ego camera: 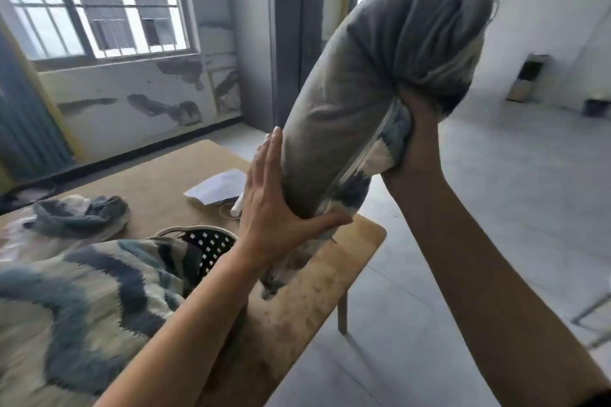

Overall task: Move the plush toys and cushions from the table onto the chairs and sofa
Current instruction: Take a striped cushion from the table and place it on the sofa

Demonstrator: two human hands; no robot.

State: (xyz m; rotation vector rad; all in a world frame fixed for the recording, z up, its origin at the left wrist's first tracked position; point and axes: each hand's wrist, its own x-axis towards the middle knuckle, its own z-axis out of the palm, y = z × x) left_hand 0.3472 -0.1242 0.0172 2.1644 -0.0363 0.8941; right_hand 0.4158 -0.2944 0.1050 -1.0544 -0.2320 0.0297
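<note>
- Because the grey cushion (363, 92) is long and soft, it is held at two places: it stands tilted in the air above the right end of the table (330, 274), its top leaning right and its lower end hanging just over the tabletop.
- The right hand (416, 142) grips the cushion from below on its right edge, fingers sunk into bunched fabric where the blue-and-white patterned face shows. This hand seems to carry most of the weight.
- The left hand (267, 208) lies flat against the cushion's left side, fingers straight, thumb spread under the lower part. It grasps nothing; I judge it steadies the cushion so it does not flop.
- A second cushion with wavy blue bands (82, 301) lies on the near left of the table, waiting its turn.
- Further left, a crumpled blue-and-white cloth (79, 215) lies on the table; whether it is a cover or a toy I cannot tell.
- A black item with white squares (205, 244) and a sheet of paper (218, 185) lie between them, mid-table.
- No chair or sofa shows clearly, so the carry looks barely begun; the cushion's drooping end could brush the paper on the way.
</note>
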